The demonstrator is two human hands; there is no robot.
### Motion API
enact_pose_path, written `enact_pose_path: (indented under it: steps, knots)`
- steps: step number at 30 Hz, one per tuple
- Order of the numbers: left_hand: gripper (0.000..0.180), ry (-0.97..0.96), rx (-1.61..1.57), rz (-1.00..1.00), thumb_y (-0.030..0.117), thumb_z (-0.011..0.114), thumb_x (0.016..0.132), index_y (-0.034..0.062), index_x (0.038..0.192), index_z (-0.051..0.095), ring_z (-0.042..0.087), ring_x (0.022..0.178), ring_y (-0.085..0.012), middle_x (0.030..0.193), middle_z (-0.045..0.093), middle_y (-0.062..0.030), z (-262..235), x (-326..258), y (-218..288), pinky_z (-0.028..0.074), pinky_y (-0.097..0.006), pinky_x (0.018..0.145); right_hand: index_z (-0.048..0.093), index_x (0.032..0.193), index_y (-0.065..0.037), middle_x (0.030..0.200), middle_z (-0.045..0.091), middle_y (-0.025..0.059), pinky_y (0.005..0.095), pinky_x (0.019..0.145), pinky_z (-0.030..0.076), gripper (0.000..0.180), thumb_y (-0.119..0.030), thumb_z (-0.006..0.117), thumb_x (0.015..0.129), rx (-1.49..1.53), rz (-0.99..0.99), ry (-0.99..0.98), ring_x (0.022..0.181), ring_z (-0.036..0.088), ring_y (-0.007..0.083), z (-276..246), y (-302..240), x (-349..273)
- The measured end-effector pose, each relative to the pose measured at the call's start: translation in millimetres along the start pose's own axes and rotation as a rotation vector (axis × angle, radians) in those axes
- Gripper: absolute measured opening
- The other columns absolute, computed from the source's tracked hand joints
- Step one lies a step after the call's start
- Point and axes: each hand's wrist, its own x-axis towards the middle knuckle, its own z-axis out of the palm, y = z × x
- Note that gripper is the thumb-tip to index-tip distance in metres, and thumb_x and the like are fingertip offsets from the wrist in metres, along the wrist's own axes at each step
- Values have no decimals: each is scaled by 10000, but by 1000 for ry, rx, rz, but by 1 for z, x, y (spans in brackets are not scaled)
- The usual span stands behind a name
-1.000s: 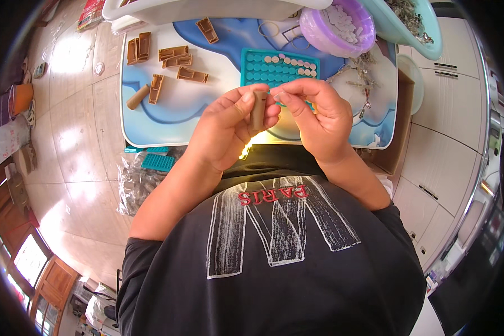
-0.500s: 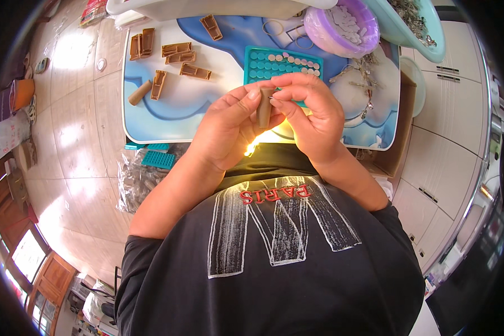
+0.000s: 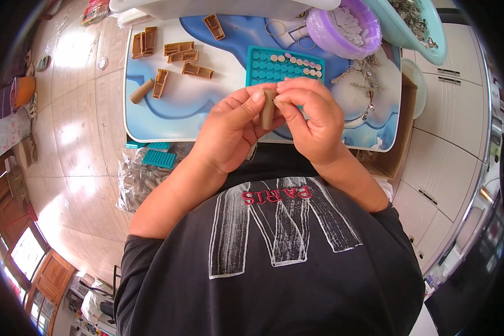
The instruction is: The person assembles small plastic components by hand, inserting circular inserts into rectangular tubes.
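Both hands clamped on one tan tube (image 3: 267, 110) held upright above the counter (image 3: 207, 106), left hand (image 3: 229, 126) gripping its side w/ right hand (image 3: 311, 115) fingertips pinching the top — looks mid-assembly; next prob needs steady press.

— Where did the tray (image 3: 285, 66) sit?
— On the desk (image 3: 207, 106), just beyond the two grips, which met around a small tube (image 3: 267, 109).
— And the loose pieces (image 3: 173, 56)?
— Left of the grips, on the desk. The bowl (image 3: 344, 28) stood beyond, to their right.
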Motion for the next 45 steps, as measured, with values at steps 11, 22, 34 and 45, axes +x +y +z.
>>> enact_pose_path:
  steps: [11, 22, 34, 45]
  knots:
    - [271, 34, -25, -27, 198, 482, 947, -37, 1070, 533, 606, 887, -154, 893, 603, -71, 3, 3, 1, 480, -326, 894, 578, 815, -5, 831, 605, 109, 305, 589, 494, 129, 7, 668, 723, -72, 15, -29, 709, 608, 258, -3, -6, 3]
    - [245, 9, 298, -54, 197, 505, 937, 3, 1081, 546, 621, 871, -225, 982, 602, -104, 14, -8, 18, 509, -314, 788, 564, 1102, -14, 1005, 611, 77, 288, 816, 460, 375, -27, 692, 749, 311, 181, -280, 937, 583, 171, -30, -6, 8]
    - [186, 417, 2328, 753, 80, 623, 735, 92, 912, 676, 515, 1082, -278, 1104, 590, -54, -27, -3, 69, 419, -387, 896, 541, 1018, 1, 862, 608, 87, 283, 636, 501, 242, -138, 645, 850, 244, 617, 1069, 714, 586, 163, -291, 80, -107]
    - [153, 254, 1418, 530, 15, 563, 853, 8, 990, 630, 596, 843, -171, 984, 610, -69, -6, -18, 74, 470, -250, 716, 587, 1053, -9, 918, 623, 59, 225, 673, 477, 231, -97, 637, 845, -179, 834, 823, 751, 597, 122, -227, 101, -128]
